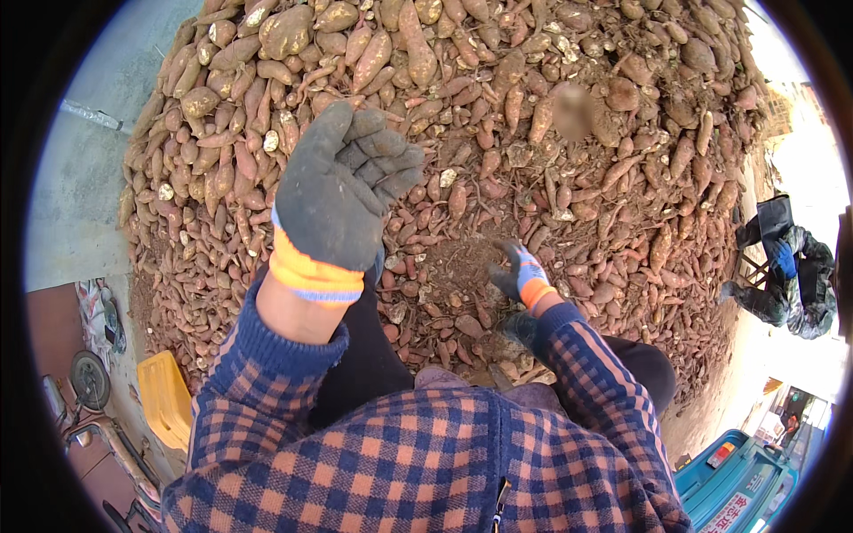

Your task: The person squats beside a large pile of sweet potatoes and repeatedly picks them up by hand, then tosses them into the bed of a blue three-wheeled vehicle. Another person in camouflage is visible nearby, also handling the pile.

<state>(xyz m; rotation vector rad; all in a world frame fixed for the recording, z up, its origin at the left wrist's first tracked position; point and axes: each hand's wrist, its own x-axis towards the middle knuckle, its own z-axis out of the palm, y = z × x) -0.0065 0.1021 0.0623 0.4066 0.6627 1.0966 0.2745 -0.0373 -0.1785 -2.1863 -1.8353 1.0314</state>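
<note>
A big heap of sweet potatoes (233, 133), many crusted with soil, spreads before me and around my legs. My left hand (333, 190), in a dark-coated work glove with an orange cuff, is raised above the heap. Its palm shows, the fingers are loosely bent, and nothing is in it. Lower and to the right, my right hand (522, 273) wears a matching glove and hovers near a patch of loose soil (460, 270) with small roots and broken pieces. Its thumb and fingers are apart and slightly blurred; I see nothing between them.
A yellow plastic crate (162, 400) stands at the heap's lower left, near a wheeled vehicle (90, 380). Grey wall panels (80, 173) border the left. A dark bundle (793, 280) lies at the right edge. At lower right is a teal vehicle (733, 480) bearing writing.
</note>
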